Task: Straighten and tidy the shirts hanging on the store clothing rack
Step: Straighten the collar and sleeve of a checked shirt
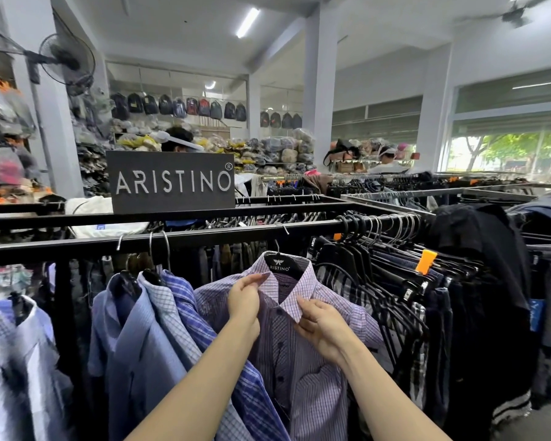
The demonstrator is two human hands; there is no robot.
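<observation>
Both forearms cut off | left hand [244,300], right hand [320,326] — pinching collar [287,297]

You had two hands [244,302] on one lilac checked shirt [303,361], one Aristino sign [172,181], one wall fan [67,63].

two bare forearms come up from the bottom edge, no sleeves, watch or bracelet showing on either. left hand [244,302] and right hand [320,326] wear no gloves or rings. the nails look longish and pale, with no clear polish to tell.
</observation>
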